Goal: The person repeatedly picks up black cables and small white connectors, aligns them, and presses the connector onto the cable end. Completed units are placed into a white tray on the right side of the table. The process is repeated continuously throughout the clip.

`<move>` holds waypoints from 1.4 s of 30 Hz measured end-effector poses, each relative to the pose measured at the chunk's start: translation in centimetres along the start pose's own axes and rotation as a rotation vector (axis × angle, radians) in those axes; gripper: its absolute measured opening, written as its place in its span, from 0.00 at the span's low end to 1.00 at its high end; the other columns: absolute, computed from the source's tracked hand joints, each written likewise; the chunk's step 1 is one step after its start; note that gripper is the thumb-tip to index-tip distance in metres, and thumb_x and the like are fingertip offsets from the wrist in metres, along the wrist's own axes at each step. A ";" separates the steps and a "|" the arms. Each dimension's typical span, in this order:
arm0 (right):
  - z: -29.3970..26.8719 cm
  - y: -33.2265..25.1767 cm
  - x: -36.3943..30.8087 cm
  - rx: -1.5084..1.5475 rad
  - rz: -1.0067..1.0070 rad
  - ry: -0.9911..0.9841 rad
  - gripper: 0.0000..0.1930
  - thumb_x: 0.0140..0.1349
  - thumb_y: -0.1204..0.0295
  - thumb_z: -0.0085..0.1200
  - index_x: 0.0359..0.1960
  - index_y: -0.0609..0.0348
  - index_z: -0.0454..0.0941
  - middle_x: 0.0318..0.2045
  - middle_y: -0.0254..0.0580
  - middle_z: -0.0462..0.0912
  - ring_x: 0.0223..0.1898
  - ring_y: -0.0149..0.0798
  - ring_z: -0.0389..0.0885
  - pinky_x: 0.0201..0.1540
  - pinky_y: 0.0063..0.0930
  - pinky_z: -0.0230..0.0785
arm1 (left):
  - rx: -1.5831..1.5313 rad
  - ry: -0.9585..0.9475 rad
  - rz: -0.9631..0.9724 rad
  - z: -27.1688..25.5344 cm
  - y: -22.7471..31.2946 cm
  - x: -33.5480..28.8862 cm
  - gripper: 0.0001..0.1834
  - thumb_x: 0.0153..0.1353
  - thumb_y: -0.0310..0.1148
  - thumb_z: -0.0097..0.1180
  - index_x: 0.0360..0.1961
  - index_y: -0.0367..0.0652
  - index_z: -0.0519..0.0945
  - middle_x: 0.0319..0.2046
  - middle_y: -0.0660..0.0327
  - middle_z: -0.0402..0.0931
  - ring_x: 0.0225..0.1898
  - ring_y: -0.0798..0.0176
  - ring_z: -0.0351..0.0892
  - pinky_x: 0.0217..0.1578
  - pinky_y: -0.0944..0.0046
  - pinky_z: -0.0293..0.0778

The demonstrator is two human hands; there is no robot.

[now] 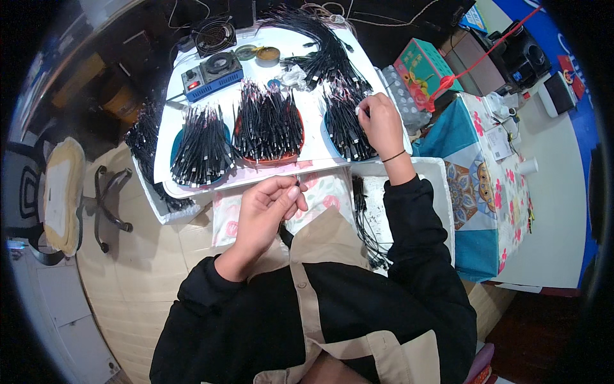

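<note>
My left hand (274,201) is closed in front of the table edge. Thumb and fingers pinch a thin black cable (298,181), of which only a short end shows. My right hand (381,121) reaches over the bundle of black cables (345,131) at the right of the table. Its fingers are curled together at the bundle's right side, and what lies between them is hidden. Two more upright bundles stand to the left: a middle cable bundle (268,125) in an orange tray (299,152) and a left cable bundle (201,147) in a blue tray (175,146).
Behind the bundles are a blue soldering station (216,78), a round tin (267,56) and a heap of black cables (320,41). White foam boxes hold cables under the table; one foam box (441,192) is at right. A chair (64,195) stands left.
</note>
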State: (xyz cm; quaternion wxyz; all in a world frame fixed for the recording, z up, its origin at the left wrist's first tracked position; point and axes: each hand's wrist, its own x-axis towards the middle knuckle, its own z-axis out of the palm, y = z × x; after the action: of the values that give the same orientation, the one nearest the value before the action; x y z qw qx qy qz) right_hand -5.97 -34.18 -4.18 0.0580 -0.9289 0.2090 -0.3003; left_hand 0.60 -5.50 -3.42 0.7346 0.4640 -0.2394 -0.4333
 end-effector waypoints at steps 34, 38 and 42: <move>-9.0 -17.4 -10.1 1.040 0.018 0.064 0.10 0.51 0.82 0.60 0.37 0.64 0.78 0.32 0.38 0.78 0.28 0.26 0.75 0.31 0.19 0.68 | 0.050 0.156 0.456 2.8 1.7 -5.4 0.11 0.63 0.24 0.53 0.45 0.30 0.77 0.36 0.54 0.81 0.37 0.65 0.81 0.40 0.68 0.78; -9.5 -16.9 -9.3 1.066 -0.091 -0.038 0.07 0.56 0.83 0.56 0.37 0.67 0.76 0.35 0.38 0.76 0.31 0.25 0.75 0.34 0.17 0.68 | 0.043 0.085 0.428 2.8 1.6 -5.9 0.10 0.63 0.24 0.52 0.44 0.31 0.78 0.32 0.56 0.80 0.30 0.69 0.78 0.31 0.71 0.76; -8.9 -17.3 -9.5 1.340 -0.007 -0.114 0.05 0.59 0.81 0.55 0.36 0.68 0.75 0.36 0.38 0.75 0.34 0.26 0.75 0.37 0.17 0.68 | 0.008 0.053 0.351 2.3 1.8 -5.8 0.10 0.63 0.24 0.51 0.44 0.31 0.77 0.29 0.57 0.79 0.24 0.73 0.71 0.25 0.74 0.68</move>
State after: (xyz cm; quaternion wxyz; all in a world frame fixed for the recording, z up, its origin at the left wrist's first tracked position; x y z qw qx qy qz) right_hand -12.05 -14.33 2.00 0.6319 -0.7073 -0.0291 -0.3157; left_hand -3.35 -1.27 -0.46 0.8032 0.4294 -0.2988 -0.2851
